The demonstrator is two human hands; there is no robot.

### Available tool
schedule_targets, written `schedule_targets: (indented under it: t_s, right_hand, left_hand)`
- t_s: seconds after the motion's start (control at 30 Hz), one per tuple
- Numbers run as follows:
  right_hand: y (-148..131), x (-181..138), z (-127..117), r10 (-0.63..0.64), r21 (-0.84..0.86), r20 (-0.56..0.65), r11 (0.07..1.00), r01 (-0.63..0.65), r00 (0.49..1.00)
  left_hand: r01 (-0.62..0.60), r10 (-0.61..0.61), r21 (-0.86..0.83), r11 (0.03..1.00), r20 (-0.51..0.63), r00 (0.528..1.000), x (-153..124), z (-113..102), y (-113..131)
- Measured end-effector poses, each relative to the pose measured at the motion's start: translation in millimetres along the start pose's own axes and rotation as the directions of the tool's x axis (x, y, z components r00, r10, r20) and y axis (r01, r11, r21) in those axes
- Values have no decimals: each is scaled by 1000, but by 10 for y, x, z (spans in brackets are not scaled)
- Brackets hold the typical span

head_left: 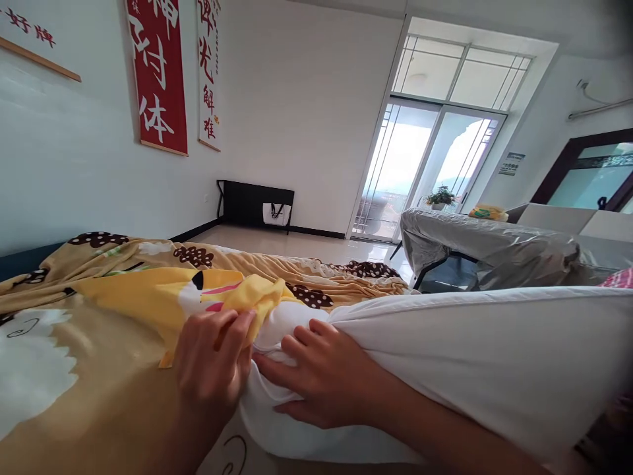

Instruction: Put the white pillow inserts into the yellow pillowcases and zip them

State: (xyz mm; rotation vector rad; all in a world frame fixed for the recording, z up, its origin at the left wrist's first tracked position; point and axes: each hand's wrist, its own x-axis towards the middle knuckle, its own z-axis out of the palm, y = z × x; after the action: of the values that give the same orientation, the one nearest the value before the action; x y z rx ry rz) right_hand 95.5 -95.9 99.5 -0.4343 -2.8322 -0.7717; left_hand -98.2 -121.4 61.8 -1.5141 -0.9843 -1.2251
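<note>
A yellow pillowcase (133,297) with a cartoon face print lies spread over the patterned blanket, its gathered edge bunched around one end of a white pillow (469,349). My left hand (215,359) is closed on that bunched yellow edge, fingers curled into the cloth. Close beside it on the right, my right hand (321,373) presses into the pillow and grips its wrinkled end, thumb pointing toward the left hand. The pillow stretches away to the right edge of the view. How much of it sits within the pillowcase is hidden by my hands and the folds.
The tan blanket (113,376) with brown and white shapes covers the bed beneath. Beyond stand a plastic-covered table (494,237), a dark chair (450,272) and a black folded panel (242,203) with a white bag (275,214). A glass door (420,158) is at the back.
</note>
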Motion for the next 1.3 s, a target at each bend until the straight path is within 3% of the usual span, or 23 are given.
schedule_targets:
  t_s: [0.1,0.3,0.43,0.57,0.7,0.8,0.9,1.0,1.1,1.23,1.3]
  right_hand:
    - [-22,57,29,-35,17,1,999,35,999]
    - [-275,155,124,-141,74,-61,987,146,988]
    - [-393,175,182,-186,71,-206,976,204,961]
    - [-336,222,274,-183,125,-233,968,216,955]
    - [-234,259,459,-67,180,-308,975,127,949]
    - [-77,217,561,1,136,-425,989,63,905]
    - [176,113,542,12,25,-468,1000,-1,884]
    - [406,-6,435,74,-25,-395,995,-91,916]
    - [512,-103,365,178,157,-409,980,-123,895]
    - [545,-150,410,506,599,-483,786,-152,714]
    - [555,-117,443,600,690,-419,698,-190,681]
  left_hand:
    - [68,-79,66,995,171,982,-24,52,1]
    - [10,-70,160,987,376,924,3,9,29]
    - [106,-120,60,993,364,923,29,-30,68]
    - [202,-175,-113,973,211,962,46,-129,260]
    - [106,-72,-218,970,157,985,14,-200,516]
    - [50,-6,-252,967,174,985,-29,-127,578]
    - [74,-52,-130,989,164,985,-49,27,498]
    - [122,-125,26,992,208,970,-64,185,347]
    - [167,-161,-17,986,175,971,-97,297,229]
    - [264,-224,-266,927,174,959,-141,326,240]
    - [286,-238,-325,902,179,955,-156,304,310]
